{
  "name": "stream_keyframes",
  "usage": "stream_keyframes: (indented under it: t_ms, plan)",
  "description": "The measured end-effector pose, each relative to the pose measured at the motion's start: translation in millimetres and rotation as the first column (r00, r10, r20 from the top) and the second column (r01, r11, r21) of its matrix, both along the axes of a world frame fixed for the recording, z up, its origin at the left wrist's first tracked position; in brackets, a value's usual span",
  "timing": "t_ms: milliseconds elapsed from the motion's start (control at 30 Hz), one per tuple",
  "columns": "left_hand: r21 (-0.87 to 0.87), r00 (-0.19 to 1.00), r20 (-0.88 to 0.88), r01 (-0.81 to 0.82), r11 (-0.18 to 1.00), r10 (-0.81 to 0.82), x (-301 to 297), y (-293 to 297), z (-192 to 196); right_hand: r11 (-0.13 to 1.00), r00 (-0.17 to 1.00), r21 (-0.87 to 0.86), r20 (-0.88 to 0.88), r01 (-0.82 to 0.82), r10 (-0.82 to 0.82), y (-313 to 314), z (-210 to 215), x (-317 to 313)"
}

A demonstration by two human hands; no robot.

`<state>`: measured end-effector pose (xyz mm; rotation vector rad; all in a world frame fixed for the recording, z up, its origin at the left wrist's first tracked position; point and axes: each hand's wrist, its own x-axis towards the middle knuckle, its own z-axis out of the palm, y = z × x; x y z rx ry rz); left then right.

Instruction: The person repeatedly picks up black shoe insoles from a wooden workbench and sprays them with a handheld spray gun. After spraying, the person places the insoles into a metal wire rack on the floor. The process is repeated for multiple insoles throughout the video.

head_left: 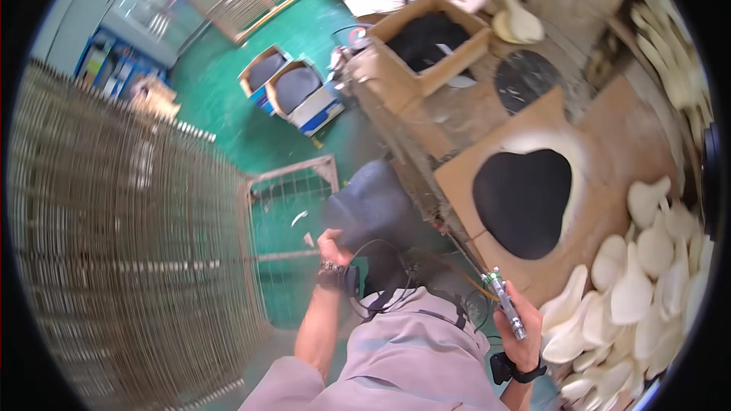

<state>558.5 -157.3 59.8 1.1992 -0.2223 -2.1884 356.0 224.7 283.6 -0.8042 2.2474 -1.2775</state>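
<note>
Left hand [332,248] is gripping a dark piece [368,205], right hand [525,329] a metal tool [505,306]; bare pale shapes [631,293] are seemingly waiting.

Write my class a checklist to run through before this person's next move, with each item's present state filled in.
1. Silver metal tool secure in the right hand: ok, fingers wrapped around it.
2. Left hand firmly gripping the dark blue-grey piece: cannot tell; the hand is at its edge, but the piece is blurred.
3. Black pad lying on the cardboard sheet: ok.
4. Cream pieces apart from the black pad: ok, piled to its right.
5. Cardboard box closed: not ok, its top is open.
</note>
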Motion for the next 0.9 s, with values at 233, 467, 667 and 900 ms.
stream_keyframes:
  t_ms: [233,467,667,900]
  plan:
    - [0.131,0.924,0.141,-0.372,0.919,0.355,78,-51,-59,0.963,0.979,0.177,0.024,-0.203,0.202,-105,13,1]
    - [0.216,0.850,0.348,-0.483,0.849,0.395,126,-156,-111,0.911,0.940,0.276,-0.065,-0.307,0.336,-240,-2,19]
    - [0.202,0.823,0.228,-0.562,0.802,0.520,181,-251,-203,0.817,0.910,0.430,0.029,-0.385,0.414,-378,-32,33]
    - [0.211,0.801,0.294,-0.587,0.782,0.522,200,-331,-203,0.721,0.848,0.479,0.104,-0.501,0.520,-490,-71,59]
